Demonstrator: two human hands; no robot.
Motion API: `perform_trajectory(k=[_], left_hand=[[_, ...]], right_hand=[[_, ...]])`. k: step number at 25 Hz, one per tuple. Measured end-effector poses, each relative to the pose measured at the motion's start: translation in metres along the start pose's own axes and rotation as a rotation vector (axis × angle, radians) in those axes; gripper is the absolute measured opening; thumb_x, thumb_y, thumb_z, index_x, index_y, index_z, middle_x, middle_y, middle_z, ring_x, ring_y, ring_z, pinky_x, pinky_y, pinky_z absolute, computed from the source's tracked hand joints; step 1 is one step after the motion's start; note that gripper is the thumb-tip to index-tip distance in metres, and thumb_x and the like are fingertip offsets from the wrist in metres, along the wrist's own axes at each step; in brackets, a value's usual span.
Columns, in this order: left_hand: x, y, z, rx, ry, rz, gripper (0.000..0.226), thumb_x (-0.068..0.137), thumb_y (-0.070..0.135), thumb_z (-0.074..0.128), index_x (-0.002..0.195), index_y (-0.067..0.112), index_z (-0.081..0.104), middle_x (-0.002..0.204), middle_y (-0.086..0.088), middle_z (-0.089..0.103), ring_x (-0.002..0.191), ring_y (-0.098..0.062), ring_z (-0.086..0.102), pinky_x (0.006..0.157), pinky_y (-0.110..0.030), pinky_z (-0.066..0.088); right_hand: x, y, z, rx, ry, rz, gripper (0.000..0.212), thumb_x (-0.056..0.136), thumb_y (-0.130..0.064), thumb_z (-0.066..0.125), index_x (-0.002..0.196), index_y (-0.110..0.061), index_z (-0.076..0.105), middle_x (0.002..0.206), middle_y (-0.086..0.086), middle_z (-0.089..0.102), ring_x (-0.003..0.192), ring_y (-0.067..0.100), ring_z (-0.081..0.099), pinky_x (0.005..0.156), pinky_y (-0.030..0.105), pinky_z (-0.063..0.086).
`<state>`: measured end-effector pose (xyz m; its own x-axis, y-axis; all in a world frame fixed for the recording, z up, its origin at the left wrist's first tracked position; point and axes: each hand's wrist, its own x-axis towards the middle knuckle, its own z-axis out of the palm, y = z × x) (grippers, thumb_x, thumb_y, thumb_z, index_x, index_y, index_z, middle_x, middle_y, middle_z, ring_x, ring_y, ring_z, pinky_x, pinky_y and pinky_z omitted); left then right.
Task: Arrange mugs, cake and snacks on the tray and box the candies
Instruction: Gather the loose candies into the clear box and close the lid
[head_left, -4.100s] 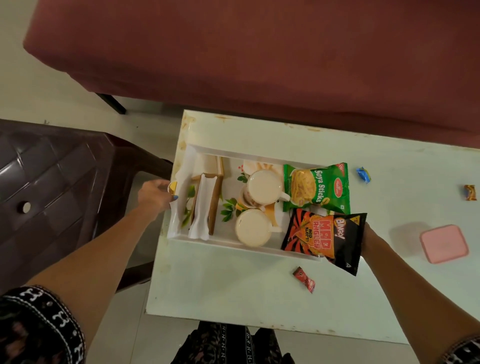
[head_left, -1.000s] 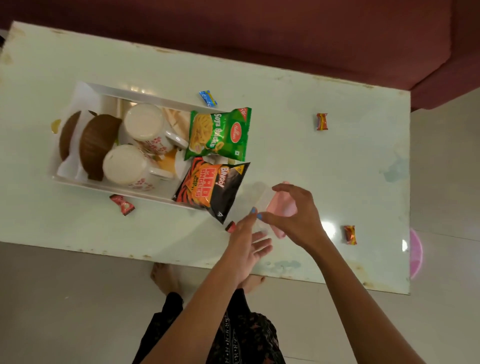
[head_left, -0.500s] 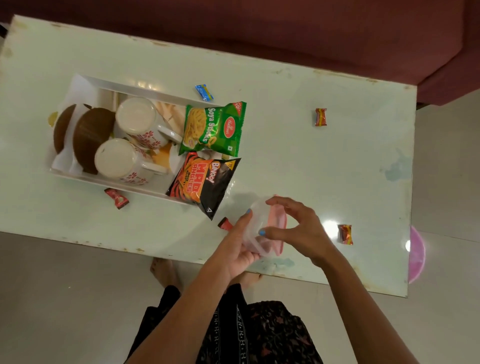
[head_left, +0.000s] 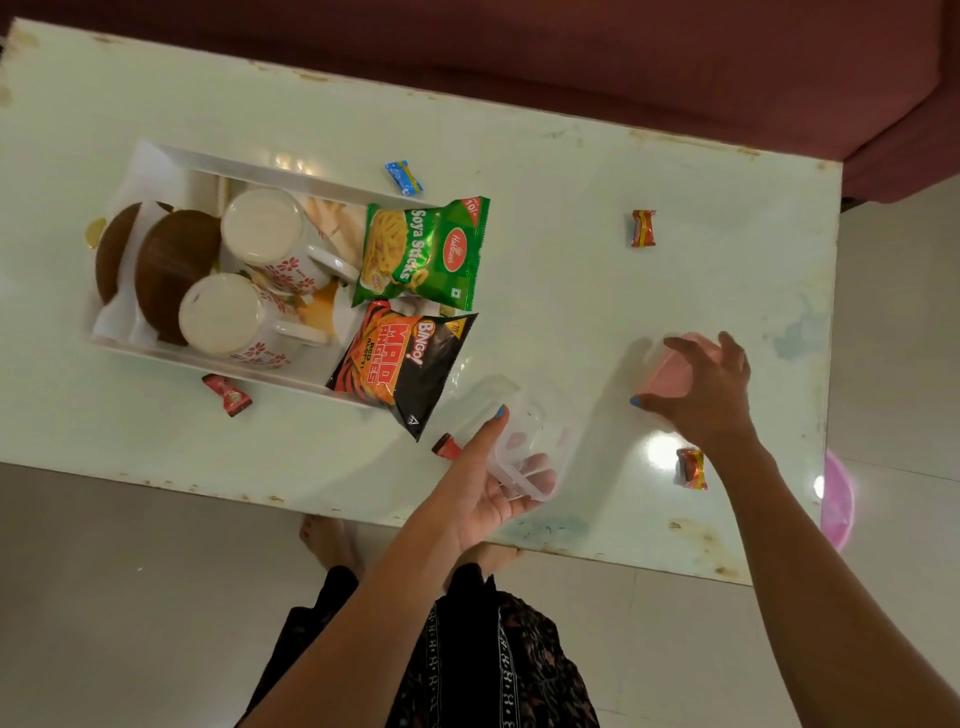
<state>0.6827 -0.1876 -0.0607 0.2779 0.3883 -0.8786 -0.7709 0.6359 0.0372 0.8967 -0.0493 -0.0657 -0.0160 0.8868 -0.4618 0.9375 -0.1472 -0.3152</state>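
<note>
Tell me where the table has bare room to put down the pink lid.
Bare room lies between the green snack packet and the far red-yellow candy, and along the table's far edge. The right hand holds the pink lid there. It is crowded near the white tray, the black chip packet and the clear box in the left hand.

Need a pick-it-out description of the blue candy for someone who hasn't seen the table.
Start at the white tray on the left of the pale table. Just past its far rim, above the top edge of the green Soya Sticks packet, lies the blue candy, flat on the table. It is the only blue wrapper; the other loose candies are red or red and yellow.
</note>
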Motion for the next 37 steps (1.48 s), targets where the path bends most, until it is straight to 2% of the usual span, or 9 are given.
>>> perform_trajectory(k=[5,7,10,14,17,22,28,32,37], left_hand=[[0.006,-0.005,0.007,-0.017,0.003,-0.007,0.066,0.076,0.052,0.063,0.121,0.004,0.055,0.112,-0.023,0.06,0.089,-0.028,0.067,0.075,-0.039,0.057],[0.008,-0.007,0.012,-0.023,0.028,-0.009,0.064,0.078,0.053,0.06,0.119,0.003,0.056,0.11,-0.023,0.061,0.095,-0.029,0.066,0.078,-0.043,0.056],[0.008,-0.005,0.018,0.121,0.147,0.005,0.058,0.085,0.058,0.047,0.109,0.006,0.058,0.103,-0.02,0.064,0.09,-0.032,0.064,0.076,-0.043,0.055],[-0.003,-0.009,-0.007,0.878,0.499,0.524,0.023,0.088,0.037,0.056,0.09,0.014,0.059,0.087,-0.004,0.064,0.072,-0.018,0.06,0.067,-0.029,0.052],[-0.011,-0.015,-0.033,1.406,0.665,0.923,0.02,0.083,0.013,0.062,0.103,0.012,0.061,0.103,-0.005,0.062,0.092,-0.018,0.057,0.079,-0.032,0.054],[-0.001,-0.011,-0.051,1.815,0.623,0.881,0.038,0.088,0.013,0.055,0.126,0.016,0.053,0.136,-0.006,0.044,0.121,-0.023,0.043,0.098,-0.033,0.046],[0.0,-0.017,-0.055,1.583,0.482,0.787,0.021,0.089,0.014,0.057,0.107,0.012,0.067,0.103,-0.007,0.061,0.094,-0.019,0.061,0.081,-0.026,0.051],[-0.014,-0.038,-0.036,1.312,0.44,0.775,0.018,0.083,0.017,0.067,0.1,0.013,0.072,0.092,-0.001,0.072,0.073,0.001,0.059,0.067,0.001,0.041],[-0.024,-0.055,0.023,0.939,0.378,0.835,0.019,0.083,0.028,0.067,0.097,0.017,0.073,0.073,0.016,0.067,0.069,0.0,0.064,0.061,-0.008,0.048]], right_hand=[[-0.025,-0.024,0.004,0.415,-0.01,0.151,0.055,0.07,-0.042,0.078,0.117,-0.019,0.06,0.117,0.007,0.062,0.099,0.021,0.061,0.077,0.022,0.052],[-0.044,-0.042,0.018,0.62,-0.244,0.214,0.044,0.073,-0.03,0.078,0.112,-0.014,0.063,0.091,0.005,0.07,0.067,0.012,0.067,0.055,0.018,0.054],[-0.055,-0.051,0.032,0.456,-0.09,0.103,0.026,0.08,-0.009,0.066,0.106,-0.014,0.067,0.08,0.0,0.07,0.042,0.002,0.06,0.048,0.008,0.048],[-0.048,-0.045,0.017,0.431,0.088,0.166,0.023,0.084,-0.019,0.066,0.107,-0.015,0.067,0.097,0.007,0.072,0.07,0.022,0.064,0.073,0.029,0.051],[-0.051,-0.019,0.007,0.276,0.271,0.206,0.019,0.087,-0.017,0.059,0.104,-0.014,0.068,0.101,0.005,0.073,0.084,0.028,0.067,0.079,0.028,0.047],[-0.074,0.029,0.021,0.228,0.204,0.361,0.029,0.083,-0.015,0.065,0.112,-0.012,0.063,0.114,0.015,0.064,0.099,0.031,0.062,0.086,0.036,0.046],[-0.112,0.027,0.07,0.231,0.173,0.265,0.014,0.082,-0.002,0.065,0.092,-0.008,0.072,0.101,0.014,0.062,0.077,0.022,0.055,0.072,0.024,0.038],[-0.139,0.006,0.077,0.479,0.102,0.387,0.006,0.079,-0.013,0.072,0.081,-0.019,0.073,0.081,0.001,0.07,0.081,0.019,0.066,0.062,0.012,0.037],[-0.153,-0.034,0.052,0.734,0.283,0.318,0.012,0.081,-0.02,0.071,0.085,-0.031,0.072,0.088,-0.012,0.072,0.083,0.002,0.068,0.066,0.002,0.047]])
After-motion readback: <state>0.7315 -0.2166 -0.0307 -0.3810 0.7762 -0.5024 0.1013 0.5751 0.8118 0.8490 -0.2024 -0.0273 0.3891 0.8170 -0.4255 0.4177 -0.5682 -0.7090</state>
